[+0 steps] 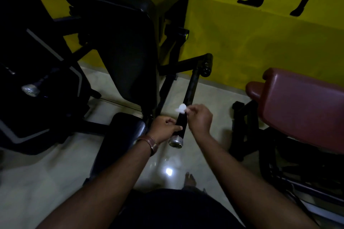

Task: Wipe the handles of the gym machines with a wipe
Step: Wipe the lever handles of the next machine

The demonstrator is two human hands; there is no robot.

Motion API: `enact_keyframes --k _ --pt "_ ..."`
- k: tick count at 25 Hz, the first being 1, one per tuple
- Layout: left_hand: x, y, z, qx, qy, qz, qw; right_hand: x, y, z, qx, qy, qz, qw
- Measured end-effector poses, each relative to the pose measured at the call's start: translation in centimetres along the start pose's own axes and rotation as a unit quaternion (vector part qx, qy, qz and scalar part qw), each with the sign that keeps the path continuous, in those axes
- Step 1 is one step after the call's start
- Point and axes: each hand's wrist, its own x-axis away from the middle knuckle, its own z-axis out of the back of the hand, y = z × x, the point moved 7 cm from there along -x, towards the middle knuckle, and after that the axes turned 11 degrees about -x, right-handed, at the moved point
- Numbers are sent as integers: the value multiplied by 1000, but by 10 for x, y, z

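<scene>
Both forearms are reaching forward from the bottom of the view, over a pale glossy floor (pixel 55 182), toward the black handle (pixel 181 126) of a gym machine, which is slanting up and away from a metal end cap (pixel 176 141) nearest the camera. Left hand (pixel 163 126), wearing a brown wristband (pixel 151 143), is curling round the handle just above the cap, thumb lying along the grip, steadying it. Right hand (pixel 200 119) is pinching a small crumpled white wipe (pixel 182 108) between fingertips and thumb and pressing it to the handle a little higher up. That wipe is looking soft, light and easily torn or dropped, so bunching it firmly in the fingertips is probably the sound hold; the handle appears rigid and fixed to the frame, and its grip sleeve is likely giving some friction. Beside it, the black padded seat (pixel 128 126) is sitting left, and a maroon padded bench (pixel 297 109) is standing to the right.
</scene>
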Motion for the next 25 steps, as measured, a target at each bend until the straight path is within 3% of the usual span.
enact_keyframes --k 1,3,6,8,10,13,16,20,21,24,25 --pt "-3 4 -1 3 9 -6 1000 23 5 5 -47 3 -7 999" --pt "-9 9 -3 -19 30 -7 999 41 31 1 -219 6 -138 966" --pt "-14 12 -9 -42 68 15 997 3 66 -41 -483 6 -383 787" --pt "-12 12 -9 -46 82 39 995 -6 72 -68 -601 -57 -436 668" --pt "-15 9 -10 -64 84 63 992 21 68 -77 -629 -166 -442 618" --pt "-23 4 -10 -67 81 104 989 23 58 -82 -630 -265 -428 591" --pt "-26 3 -14 -48 85 139 985 -28 53 -92 -650 -228 -447 571" --pt "-17 10 -20 -3 98 167 981 2 38 -85 -564 -406 -381 610" --pt "-18 12 -21 10 100 171 980 1 42 -82 -556 -393 -405 610" --pt "-17 18 -27 40 111 158 980 -41 79 -83 -558 -229 -502 620" --pt "-15 19 -28 41 117 152 981 -57 86 -74 -538 -194 -487 661"
